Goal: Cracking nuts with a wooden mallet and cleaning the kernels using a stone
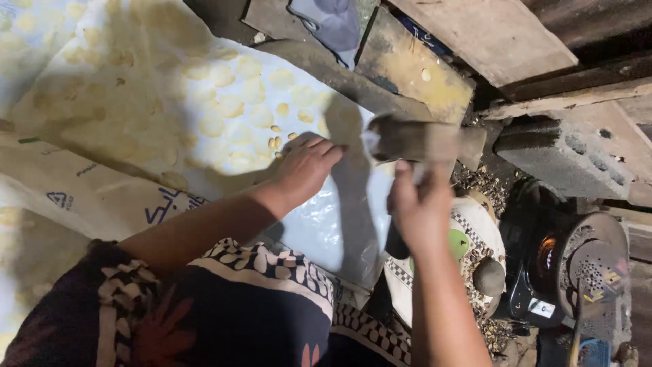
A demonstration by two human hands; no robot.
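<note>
Head view: the left hand lies palm down on a white sheet, fingers spread a bit & open, holding nothing. Its tips are right by a few small yellow seeds on the sheet; can't tell if they touch. More flat, pale yellow discs lie in rows over the upper part of the sheet, some in light, some in shadow. The right hand is up over the sheet's right edge w/ fingers closed tight around the handle of a wood mallet. The mallet's block is blurry & sits sideways just right of the left hand's tips, not touching them. Under the right hand is a round white bowl w/ a checked rim & a green spot. A round grey stone rests at the bowl's edge. Bits of brown husks lie around the bowl. Far right is a dark stove w/ a small orange glow, & a skimmer w/ holes leans over it. A grey block & wood planks are at the top right. A dark patterned cloth covers the person's lap at the bottom.
</note>
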